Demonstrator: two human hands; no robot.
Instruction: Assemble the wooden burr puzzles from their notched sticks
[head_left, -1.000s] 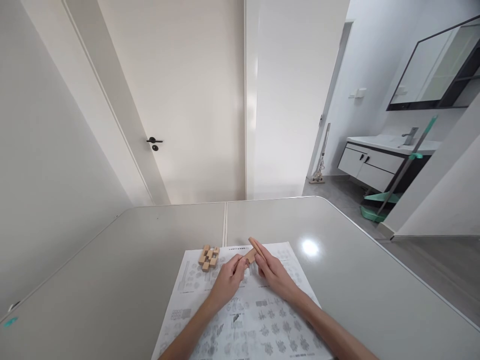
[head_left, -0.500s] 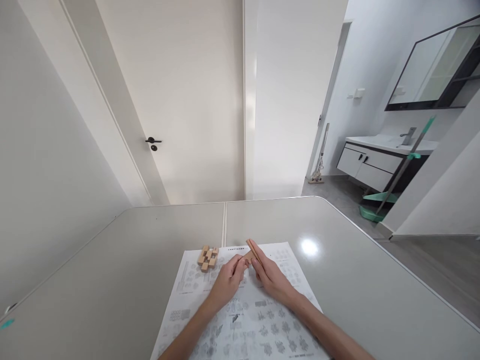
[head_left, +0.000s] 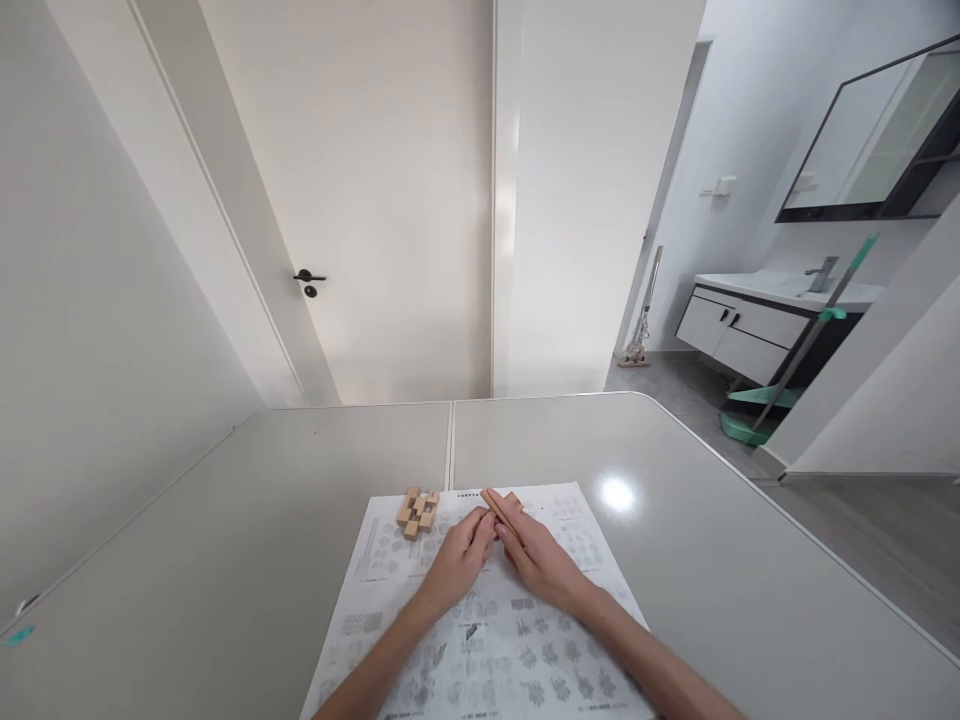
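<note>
Hands meet over the printed sheet [head_left: 480,640]: left hand [head_left: 459,563] and right hand [head_left: 536,555] together grasp a wooden stick [head_left: 496,506]; a block cluster [head_left: 418,511] lies left.

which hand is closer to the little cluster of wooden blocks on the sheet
Left. The left hand lies just right of the wooden block cluster; the right hand is farther right, beyond the left hand.

Both bare forearms reached forward and met. The left hand [head_left: 459,562] lay palm down, fingers curled; the right hand [head_left: 534,552] touched it, fingers pinched.
</note>
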